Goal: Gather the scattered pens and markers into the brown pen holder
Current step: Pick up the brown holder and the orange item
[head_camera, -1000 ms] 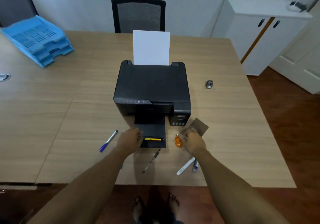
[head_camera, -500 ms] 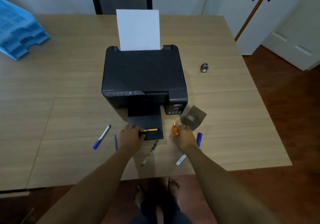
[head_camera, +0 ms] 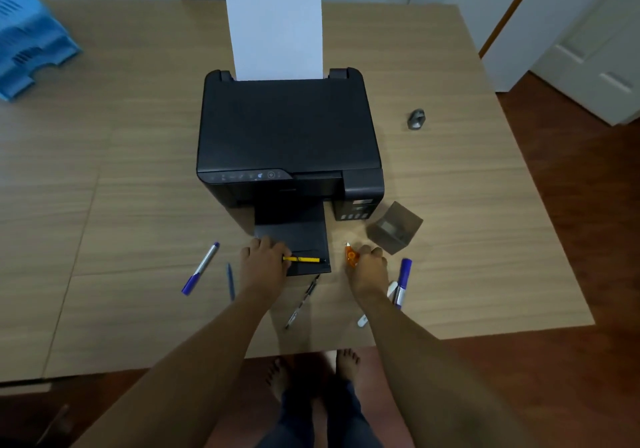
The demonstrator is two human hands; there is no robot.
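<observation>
A person stands barefoot at a wooden table (head_camera: 138,205), both arms reaching toward a black inkjet printer (head_camera: 287,136) at the centre, a white sheet (head_camera: 275,32) upright in its rear feed. The left hand (head_camera: 263,267) rests at the near left corner of the printer's output tray (head_camera: 298,236), fingers curled around one end of a yellow pencil (head_camera: 304,259) that lies across the tray's front edge. The right hand (head_camera: 369,271), at 3 o'clock from the tray, is closed loosely over an orange correction-tape dispenser (head_camera: 350,256) on the tabletop; whether it grips or merely covers it cannot be told.

The brown pen holder (head_camera: 394,227) lies tipped on its side at 1 o'clock from the right hand, just beside the printer's front right corner. Scattered around the hands: a purple-capped marker (head_camera: 201,269) at 9 o'clock from the left hand, a thin blue pen (head_camera: 230,281) just beside that wrist, a dark pen (head_camera: 301,304) between the forearms, and a purple marker (head_camera: 403,281) and a white pen (head_camera: 363,321) beside the right wrist, the white one partly hidden.

A grey computer mouse (head_camera: 416,119) sits at 3 o'clock from the printer; blue stacked paper trays (head_camera: 31,42) occupy the far left.
</observation>
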